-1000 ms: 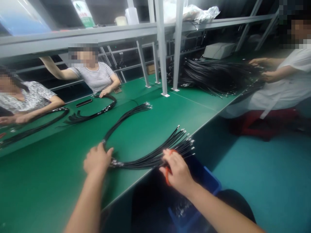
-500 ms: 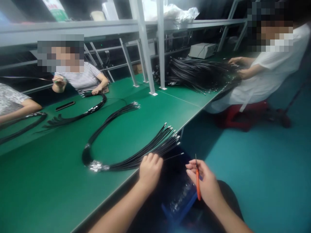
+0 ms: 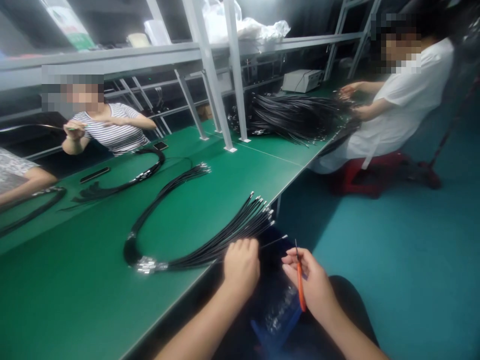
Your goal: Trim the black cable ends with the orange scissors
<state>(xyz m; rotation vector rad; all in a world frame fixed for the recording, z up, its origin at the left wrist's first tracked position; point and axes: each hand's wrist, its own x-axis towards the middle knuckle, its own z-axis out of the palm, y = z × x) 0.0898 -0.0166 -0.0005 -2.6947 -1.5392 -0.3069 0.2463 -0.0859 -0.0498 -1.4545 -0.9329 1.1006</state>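
A bundle of black cables (image 3: 202, 252) curves across the green table, its silver-tipped ends fanned out over the front edge. My left hand (image 3: 243, 265) is closed at that edge, beside the fan. From its fist one single black cable (image 3: 273, 242) sticks out to the right, with a silver tip. To its right, off the table, my right hand (image 3: 309, 280) is closed on slim orange-handled pliers (image 3: 301, 287), seen edge-on with the thin dark tip up. Their tip is close to the cable's end but apart from it.
Below my hands is a blue bin (image 3: 258, 327) with clear scraps. A large black cable pile (image 3: 292, 115) lies farther along the green table (image 3: 75, 300), by a person in white (image 3: 408, 110). Another person in stripes (image 3: 112, 125) sits across. Metal posts (image 3: 217, 85) rise from the table.
The view has shifted slightly. My left hand has moved a little right, nearer my right hand. Across the table, the striped-shirt person's hand has lifted off the cable bundle.
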